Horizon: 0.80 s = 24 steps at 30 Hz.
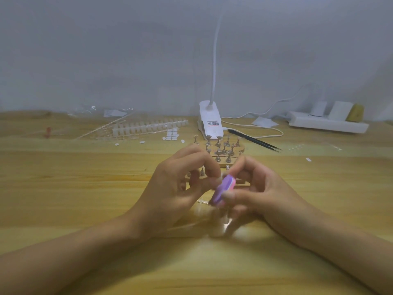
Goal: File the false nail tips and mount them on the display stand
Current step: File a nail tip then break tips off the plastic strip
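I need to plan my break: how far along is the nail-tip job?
Early, it seems. Done: nothing clearly; the holders showing on the display stand look bare. In hand: the right hand grips the purple file against something small, likely a nail tip, pinched by the left hand. Left: mounting, and the tip strips behind.

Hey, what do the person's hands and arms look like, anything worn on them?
Nothing worn: the left hand and right hand are bare, with no gloves, rings or watch in view. Both forearms are uncovered to the frame's edge, with no sleeves showing.
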Each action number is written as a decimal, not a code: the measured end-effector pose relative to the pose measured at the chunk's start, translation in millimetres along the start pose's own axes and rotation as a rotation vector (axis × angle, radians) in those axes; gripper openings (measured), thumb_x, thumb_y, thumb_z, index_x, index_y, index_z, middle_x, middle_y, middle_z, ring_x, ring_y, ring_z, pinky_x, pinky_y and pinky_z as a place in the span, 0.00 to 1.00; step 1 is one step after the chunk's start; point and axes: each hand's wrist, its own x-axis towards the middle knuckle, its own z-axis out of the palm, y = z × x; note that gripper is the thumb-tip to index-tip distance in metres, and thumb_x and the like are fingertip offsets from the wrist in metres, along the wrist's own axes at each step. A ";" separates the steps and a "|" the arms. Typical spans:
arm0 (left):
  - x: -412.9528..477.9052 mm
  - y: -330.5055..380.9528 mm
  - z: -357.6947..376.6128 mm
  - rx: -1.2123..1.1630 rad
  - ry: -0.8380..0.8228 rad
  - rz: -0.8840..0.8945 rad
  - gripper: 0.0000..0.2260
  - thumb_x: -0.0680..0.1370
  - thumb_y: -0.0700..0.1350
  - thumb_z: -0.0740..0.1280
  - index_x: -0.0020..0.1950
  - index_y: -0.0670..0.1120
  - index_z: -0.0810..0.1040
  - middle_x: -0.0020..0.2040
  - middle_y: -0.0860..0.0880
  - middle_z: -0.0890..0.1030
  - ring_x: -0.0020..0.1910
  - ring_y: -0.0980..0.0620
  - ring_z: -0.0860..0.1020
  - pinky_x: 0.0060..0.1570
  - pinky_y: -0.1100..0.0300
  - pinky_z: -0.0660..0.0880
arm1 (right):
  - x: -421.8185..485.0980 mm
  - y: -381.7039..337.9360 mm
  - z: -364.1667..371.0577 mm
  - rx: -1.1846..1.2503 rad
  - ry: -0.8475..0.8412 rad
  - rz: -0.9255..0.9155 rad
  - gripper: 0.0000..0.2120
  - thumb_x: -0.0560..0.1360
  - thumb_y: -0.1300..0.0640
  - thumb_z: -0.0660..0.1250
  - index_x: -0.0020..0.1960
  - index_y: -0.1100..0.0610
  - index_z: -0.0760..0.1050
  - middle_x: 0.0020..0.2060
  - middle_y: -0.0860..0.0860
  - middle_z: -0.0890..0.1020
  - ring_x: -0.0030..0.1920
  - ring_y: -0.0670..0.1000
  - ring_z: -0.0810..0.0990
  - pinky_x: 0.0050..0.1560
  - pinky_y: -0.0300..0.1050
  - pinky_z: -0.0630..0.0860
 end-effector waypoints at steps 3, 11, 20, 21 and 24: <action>0.2 -0.6 -0.2 -0.017 0.004 -0.017 0.05 0.76 0.43 0.71 0.41 0.47 0.78 0.43 0.52 0.75 0.37 0.50 0.73 0.33 0.70 0.65 | 0.3 0.1 -3.3 0.092 0.104 -0.006 0.15 0.65 0.63 0.80 0.46 0.56 0.75 0.46 0.57 0.83 0.38 0.54 0.86 0.32 0.43 0.82; 0.1 0.8 -0.3 -0.024 -0.019 -0.014 0.05 0.75 0.40 0.72 0.41 0.47 0.78 0.43 0.53 0.75 0.36 0.53 0.72 0.35 0.73 0.64 | 1.1 -1.4 -1.5 0.070 0.049 0.019 0.17 0.67 0.65 0.78 0.49 0.58 0.72 0.46 0.57 0.83 0.38 0.54 0.86 0.30 0.43 0.81; -0.5 2.4 -0.1 -0.004 -0.027 0.016 0.06 0.75 0.36 0.72 0.41 0.45 0.78 0.42 0.52 0.75 0.37 0.55 0.73 0.35 0.74 0.65 | 2.0 0.0 -1.3 -0.004 -0.038 0.008 0.11 0.69 0.63 0.75 0.44 0.53 0.75 0.45 0.55 0.83 0.41 0.56 0.86 0.32 0.44 0.81; -0.2 1.8 -0.4 -0.015 -0.017 -0.002 0.06 0.75 0.38 0.72 0.41 0.46 0.78 0.42 0.52 0.75 0.37 0.54 0.73 0.34 0.72 0.66 | 2.1 0.1 -1.0 0.021 0.002 -0.011 0.11 0.69 0.63 0.76 0.45 0.54 0.75 0.45 0.56 0.83 0.41 0.57 0.86 0.32 0.43 0.81; 0.2 1.1 -0.6 -0.037 -0.010 -0.028 0.05 0.75 0.40 0.71 0.41 0.46 0.78 0.43 0.52 0.75 0.36 0.52 0.73 0.34 0.70 0.66 | 1.3 1.4 -1.9 0.012 0.015 -0.025 0.12 0.69 0.63 0.76 0.45 0.55 0.75 0.47 0.56 0.83 0.42 0.57 0.86 0.31 0.43 0.81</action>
